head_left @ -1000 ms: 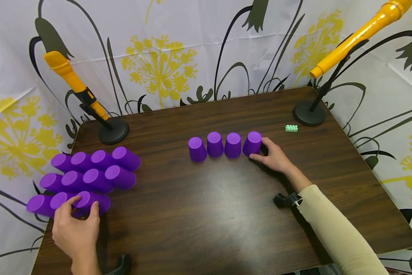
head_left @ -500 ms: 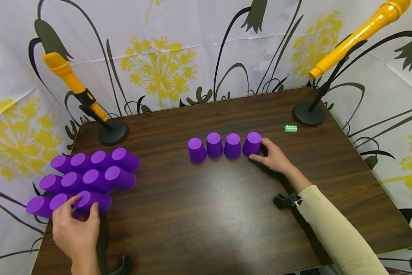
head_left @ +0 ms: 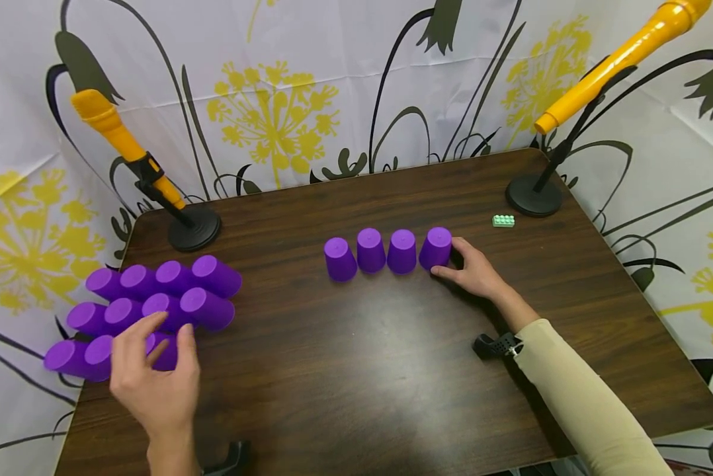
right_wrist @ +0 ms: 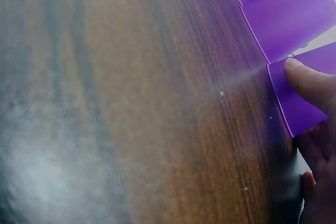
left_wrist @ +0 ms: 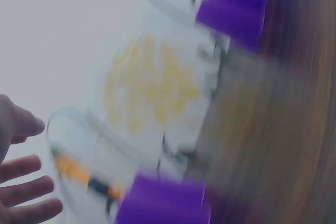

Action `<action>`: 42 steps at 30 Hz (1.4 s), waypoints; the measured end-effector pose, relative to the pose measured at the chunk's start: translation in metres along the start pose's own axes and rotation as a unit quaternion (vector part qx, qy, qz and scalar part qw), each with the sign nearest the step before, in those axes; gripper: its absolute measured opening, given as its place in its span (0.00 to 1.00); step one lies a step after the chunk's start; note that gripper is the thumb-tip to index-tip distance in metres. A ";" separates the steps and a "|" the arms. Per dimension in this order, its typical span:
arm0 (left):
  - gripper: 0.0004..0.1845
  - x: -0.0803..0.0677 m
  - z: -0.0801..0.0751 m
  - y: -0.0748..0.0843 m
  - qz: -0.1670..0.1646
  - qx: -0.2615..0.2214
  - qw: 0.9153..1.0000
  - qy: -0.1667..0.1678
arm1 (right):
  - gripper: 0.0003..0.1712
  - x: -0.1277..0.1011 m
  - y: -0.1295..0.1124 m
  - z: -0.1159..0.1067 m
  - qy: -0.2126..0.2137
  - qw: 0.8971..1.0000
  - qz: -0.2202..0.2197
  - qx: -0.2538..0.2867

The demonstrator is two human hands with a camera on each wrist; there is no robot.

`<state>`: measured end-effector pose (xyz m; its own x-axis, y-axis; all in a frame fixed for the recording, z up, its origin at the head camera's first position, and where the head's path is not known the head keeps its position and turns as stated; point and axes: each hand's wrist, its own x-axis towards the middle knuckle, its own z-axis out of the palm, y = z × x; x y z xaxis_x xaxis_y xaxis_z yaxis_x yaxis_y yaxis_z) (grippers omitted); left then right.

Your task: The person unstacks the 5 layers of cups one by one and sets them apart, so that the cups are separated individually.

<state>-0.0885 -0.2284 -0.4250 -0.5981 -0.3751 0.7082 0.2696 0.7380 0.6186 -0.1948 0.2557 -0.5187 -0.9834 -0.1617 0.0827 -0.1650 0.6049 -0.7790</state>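
Observation:
Several purple cups stand upside down in a short row at the middle of the table (head_left: pixel 309 383). My right hand (head_left: pixel 478 270) holds the rightmost purple cup (head_left: pixel 436 246) of that row; in the right wrist view the thumb lies on its near side and the other fingers reach behind it. At the left, more upside-down cups (head_left: pixel 210 308) stand in three rows. My left hand (head_left: pixel 157 390) hovers over the front row with fingers apart and nothing held, partly covering a front-row cup (head_left: pixel 165 357). The left wrist view is blurred, with the left hand's fingertips (left_wrist: pixel 34 190) spread.
A yellow microphone (head_left: pixel 115 135) leans in a black stand (head_left: pixel 194 228) at the back left. Another yellow microphone (head_left: pixel 621 66) is in a stand (head_left: pixel 534 195) at the back right, near a small mint-green toy brick (head_left: pixel 503 221). Flower-printed cloth (head_left: pixel 356 86) hangs behind the table.
My left hand has let go of the right end cup of the front row and moved a little to the right. The right hand has stayed on its cup.

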 end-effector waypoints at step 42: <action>0.17 -0.042 0.169 0.039 0.028 -0.124 0.952 -0.280 | 0.36 0.000 -0.002 -0.001 -0.003 1.000 -0.003 0.001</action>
<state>-0.1805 -0.0891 -0.4875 -0.8669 0.0703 0.4936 0.4418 0.5671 0.6952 -0.1947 0.2553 -0.5163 -0.9818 -0.1702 0.0845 -0.1715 0.6020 -0.7799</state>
